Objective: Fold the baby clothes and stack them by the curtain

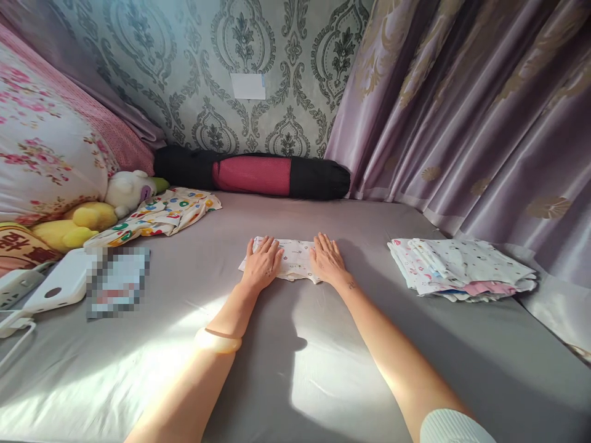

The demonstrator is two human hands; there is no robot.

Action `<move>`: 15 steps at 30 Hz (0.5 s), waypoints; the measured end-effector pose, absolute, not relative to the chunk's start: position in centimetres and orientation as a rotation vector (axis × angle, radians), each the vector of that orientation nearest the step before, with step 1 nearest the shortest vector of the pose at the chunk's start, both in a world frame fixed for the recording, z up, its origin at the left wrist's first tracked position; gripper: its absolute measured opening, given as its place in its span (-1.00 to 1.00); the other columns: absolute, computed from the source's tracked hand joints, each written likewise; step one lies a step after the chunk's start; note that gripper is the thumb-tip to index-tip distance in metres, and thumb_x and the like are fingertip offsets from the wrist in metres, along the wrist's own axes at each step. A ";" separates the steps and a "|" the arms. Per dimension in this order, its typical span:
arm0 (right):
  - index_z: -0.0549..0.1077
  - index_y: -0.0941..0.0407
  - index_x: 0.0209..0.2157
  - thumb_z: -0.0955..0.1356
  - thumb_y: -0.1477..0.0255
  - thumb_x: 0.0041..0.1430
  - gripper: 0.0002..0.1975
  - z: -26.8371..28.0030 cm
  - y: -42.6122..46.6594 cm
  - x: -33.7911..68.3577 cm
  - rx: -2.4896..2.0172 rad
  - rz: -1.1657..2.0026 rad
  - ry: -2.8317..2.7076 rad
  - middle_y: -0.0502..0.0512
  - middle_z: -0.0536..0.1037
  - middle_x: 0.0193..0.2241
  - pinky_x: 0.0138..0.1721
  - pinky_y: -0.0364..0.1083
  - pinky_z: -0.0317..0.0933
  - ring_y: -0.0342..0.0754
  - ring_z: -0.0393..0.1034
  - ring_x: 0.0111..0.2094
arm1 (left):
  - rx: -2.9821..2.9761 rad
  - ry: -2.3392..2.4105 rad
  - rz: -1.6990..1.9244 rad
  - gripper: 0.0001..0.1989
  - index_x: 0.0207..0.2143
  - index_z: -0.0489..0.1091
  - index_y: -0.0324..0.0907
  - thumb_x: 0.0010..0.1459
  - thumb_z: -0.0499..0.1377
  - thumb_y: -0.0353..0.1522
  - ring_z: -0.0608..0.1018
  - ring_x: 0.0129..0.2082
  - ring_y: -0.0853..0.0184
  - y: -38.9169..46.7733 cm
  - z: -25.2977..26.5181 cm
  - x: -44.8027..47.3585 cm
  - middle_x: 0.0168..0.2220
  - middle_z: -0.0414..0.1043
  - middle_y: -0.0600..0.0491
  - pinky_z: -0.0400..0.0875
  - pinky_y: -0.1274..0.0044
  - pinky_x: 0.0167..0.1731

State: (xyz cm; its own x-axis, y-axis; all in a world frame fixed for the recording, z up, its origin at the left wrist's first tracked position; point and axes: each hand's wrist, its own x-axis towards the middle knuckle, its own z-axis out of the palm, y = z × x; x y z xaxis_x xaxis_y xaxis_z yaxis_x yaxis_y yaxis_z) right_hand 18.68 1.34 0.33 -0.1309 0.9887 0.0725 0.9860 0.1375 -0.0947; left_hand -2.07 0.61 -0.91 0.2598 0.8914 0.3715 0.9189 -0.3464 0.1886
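Note:
A small white cloth garment (296, 257) with a tiny printed pattern lies folded flat on the grey bed sheet (369, 227). Across its left end rests my left hand (263, 261), palm down with the fingers stretched out. My right hand (329, 258) lies flat on the right end, its fingers also extended. Neither hand grips the fabric. The garment's middle shows between the hands, while its two ends are partly hidden beneath them.
A stack of folded patterned clothes (462, 267) sits at the right, near the purple curtain (462, 123). Colourful printed cloth (170, 212), plush toys (129, 191) and a white power bank (64, 283) lie left. Against the wall is a long black-and-red bag (252, 173).

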 end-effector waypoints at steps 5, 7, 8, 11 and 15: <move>0.08 0.36 0.31 -0.02 0.31 0.38 -0.39 -0.8 1.6 18.9 -2.014 0.082 -2.252 0.26 0.02 0.36 0.34 0.01 -0.30 0.04 -0.17 0.37 | -2.517 -1.716 -0.524 -0.53 0.13 0.29 -0.15 0.38 -0.23 -0.19 0.27 0.26 0.12 0.5 -1.5 -1.9 0.22 0.28 -0.15 -0.07 0.07 0.27; 0.08 0.36 0.32 -0.03 0.31 0.39 -0.39 -0.9 1.6 18.9 -2.009 0.085 -2.247 0.26 0.02 0.35 0.34 0.01 -0.31 0.03 -0.17 0.37 | -2.519 -1.722 -0.524 -0.53 0.13 0.28 -0.15 0.38 -0.23 -0.19 0.27 0.26 0.12 0.6 -1.6 -2.0 0.22 0.28 -0.15 -0.07 0.06 0.26; 0.08 0.36 0.32 -0.03 0.30 0.39 -0.39 -1.0 1.6 18.9 -2.008 0.088 -2.247 0.26 0.02 0.35 0.34 0.01 -0.31 0.03 -0.17 0.37 | -2.516 -1.725 -0.526 -0.54 0.13 0.28 -0.14 0.38 -0.22 -0.19 0.27 0.26 0.12 0.6 -1.6 -2.0 0.22 0.28 -0.15 -0.07 0.07 0.26; 0.07 0.36 0.32 -0.04 0.31 0.39 -0.39 -0.9 1.6 18.9 -2.010 0.090 -2.248 0.26 0.02 0.35 0.34 0.01 -0.31 0.04 -0.17 0.37 | -2.517 -1.730 -0.535 -0.54 0.13 0.28 -0.14 0.37 -0.22 -0.19 0.26 0.26 0.12 0.5 -1.5 -2.0 0.22 0.28 -0.14 -0.07 0.08 0.27; 0.07 0.36 0.32 -0.02 0.31 0.38 -0.39 -0.9 1.6 18.9 -2.018 0.075 -2.250 0.27 0.03 0.35 0.34 0.02 -0.30 0.05 -0.16 0.37 | -2.550 -1.718 -0.575 -0.55 0.12 0.28 -0.16 0.36 -0.18 -0.18 0.27 0.25 0.12 0.4 -1.2 -2.0 0.21 0.29 -0.17 -0.08 0.08 0.27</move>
